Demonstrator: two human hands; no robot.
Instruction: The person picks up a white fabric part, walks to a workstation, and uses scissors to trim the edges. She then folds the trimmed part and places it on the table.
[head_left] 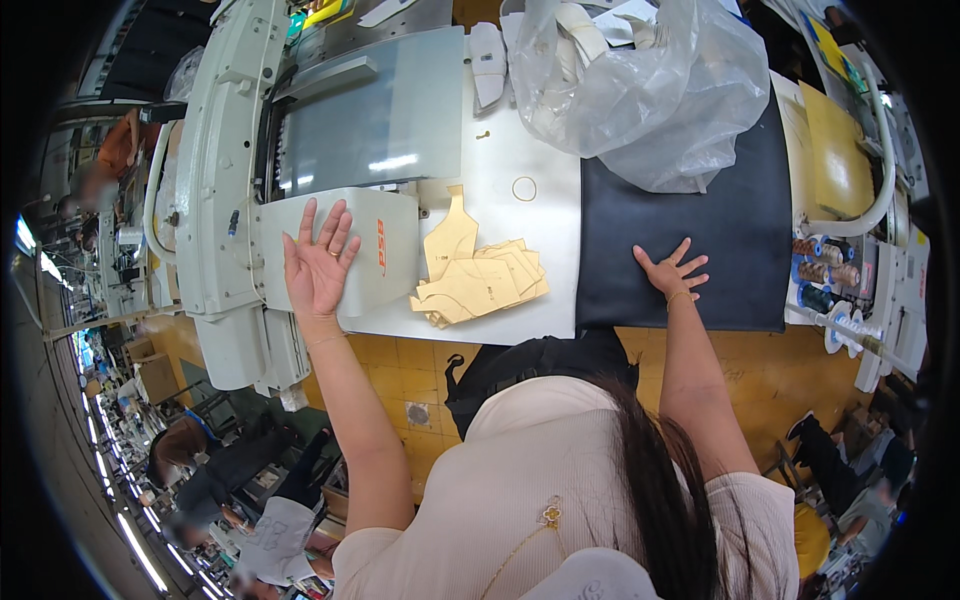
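Two hands: both are yours, both are spread, and they hold nothing.
Left hand (318, 272): the palm is turned up, the fingers are a little apart, over the white machine cover (375, 292); whether its back touches the cover, I cannot tell.
Right hand (673, 272): the palm is down and the fingers are opened wide, at the near part of the black sheet (620, 235).
Black sheet: it lies over the right side of your white bench (545, 250).
Tan pieces (480, 285): they are flat, loosely piled between your hands, closer to the left one.
Thin ring (524, 179): it lies on the bench, just beyond the pieces.
Plastic bag (650, 110): it is see-through and sits on the far part of the black sheet.
Thread spools (829, 274): they stand beyond the sheet, at your right.
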